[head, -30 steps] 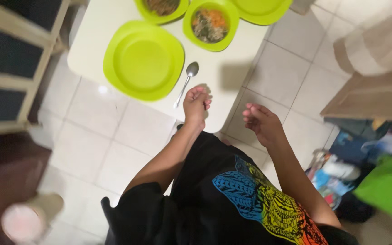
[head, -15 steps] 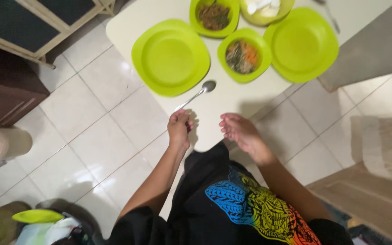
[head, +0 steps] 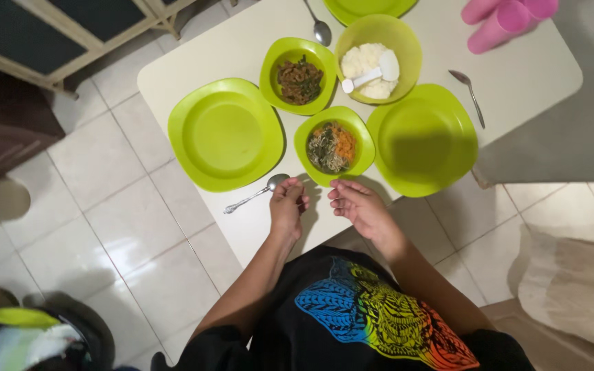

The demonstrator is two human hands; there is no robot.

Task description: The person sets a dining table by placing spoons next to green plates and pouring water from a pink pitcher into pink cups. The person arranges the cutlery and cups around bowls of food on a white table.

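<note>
Your left hand [head: 288, 204] hovers curled over the pale surface [head: 531, 75], fingers loosely bent and holding nothing, its fingertips just beside the bowl of a metal spoon [head: 257, 194] that lies to its left. Your right hand [head: 356, 204] hangs open and empty, near the left one, just below a small green bowl of vegetables [head: 334, 145]. 2 empty green plates flank that bowl

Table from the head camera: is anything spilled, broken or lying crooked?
Nothing is spilled or broken. The spoon by the left hand lies slanted, its handle past the table edge.
</note>
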